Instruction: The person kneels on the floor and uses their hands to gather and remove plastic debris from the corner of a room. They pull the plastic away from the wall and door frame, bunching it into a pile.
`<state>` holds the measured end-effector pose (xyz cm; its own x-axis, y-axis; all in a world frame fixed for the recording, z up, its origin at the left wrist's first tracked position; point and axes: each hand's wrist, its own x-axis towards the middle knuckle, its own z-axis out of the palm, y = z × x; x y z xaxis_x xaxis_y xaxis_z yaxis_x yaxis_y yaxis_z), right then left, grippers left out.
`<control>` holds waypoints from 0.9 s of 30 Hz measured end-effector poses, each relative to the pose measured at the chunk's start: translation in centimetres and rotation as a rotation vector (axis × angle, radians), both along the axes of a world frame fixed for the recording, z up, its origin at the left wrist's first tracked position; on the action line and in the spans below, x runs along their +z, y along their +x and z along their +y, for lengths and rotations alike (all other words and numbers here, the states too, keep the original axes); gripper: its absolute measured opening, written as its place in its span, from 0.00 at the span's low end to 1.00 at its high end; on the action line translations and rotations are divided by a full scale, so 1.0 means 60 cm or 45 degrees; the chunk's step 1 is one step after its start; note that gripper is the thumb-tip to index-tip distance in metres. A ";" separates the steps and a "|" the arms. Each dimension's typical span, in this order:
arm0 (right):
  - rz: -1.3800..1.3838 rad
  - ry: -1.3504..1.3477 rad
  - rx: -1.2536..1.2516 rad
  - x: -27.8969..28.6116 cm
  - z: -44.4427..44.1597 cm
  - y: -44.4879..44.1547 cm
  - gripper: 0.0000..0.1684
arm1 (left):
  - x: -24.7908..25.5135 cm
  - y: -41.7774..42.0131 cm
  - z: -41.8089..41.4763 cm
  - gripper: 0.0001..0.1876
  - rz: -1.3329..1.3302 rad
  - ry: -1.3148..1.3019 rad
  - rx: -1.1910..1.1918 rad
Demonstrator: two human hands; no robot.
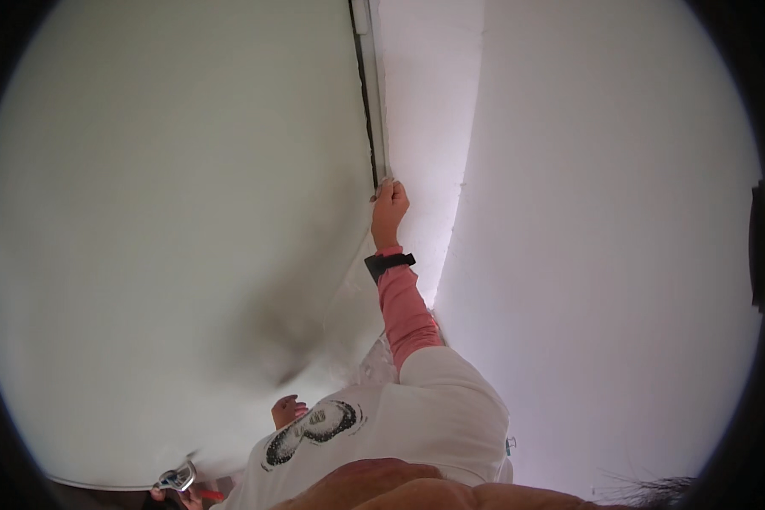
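My right hand (pixel 390 199), in a pink sleeve with a black wristband (pixel 389 262), reaches forward. Its fingers are bunched on a narrow pale edge strip (pixel 375 83), where a dark line (pixel 366 105) beside it runs down to the fingertips. What exactly lies between the fingers is hidden. To the left of this strip spreads a broad pale grey-green panel (pixel 185 191). What appears to be my left hand (pixel 286 411) shows with curled fingers beyond the front of my printed white T-shirt (pixel 433 427). The shirt covers part of that hand, so its hold cannot be made out.
A hand (pixel 194 498), apparently another person's, holds a silvery metal tool (pixel 180 476) by the panel's near-left rim. A red object (pixel 212 495) is beside it. A large white surface (pixel 599 223) fills the right, past a brightly lit white band (pixel 430 95). Clear plastic film (pixel 377 362) hangs near my forearm.
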<state>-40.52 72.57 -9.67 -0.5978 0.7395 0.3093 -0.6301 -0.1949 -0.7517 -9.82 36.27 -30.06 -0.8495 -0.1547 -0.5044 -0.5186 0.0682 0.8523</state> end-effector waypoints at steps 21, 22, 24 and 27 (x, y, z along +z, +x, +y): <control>-0.082 -0.455 0.117 0.043 0.008 -0.033 0.21 | -0.045 0.004 -0.018 0.13 0.012 0.079 0.053; -0.225 -0.272 0.147 0.047 0.014 -0.040 0.22 | -0.056 0.008 -0.025 0.13 0.011 0.133 0.075; -0.523 0.093 0.121 0.077 0.011 -0.024 0.25 | -0.069 0.009 -0.037 0.13 0.046 0.202 0.046; -0.685 0.759 -0.102 0.048 0.049 -0.064 0.25 | -0.082 -0.002 -0.019 0.14 -0.017 0.254 0.083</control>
<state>-44.36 75.51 -6.80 -0.7295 0.5876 0.3501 -0.1473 0.3648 -0.9193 -9.96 35.13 -34.97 -0.8338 -0.1054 -0.5419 -0.5279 -0.1352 0.8385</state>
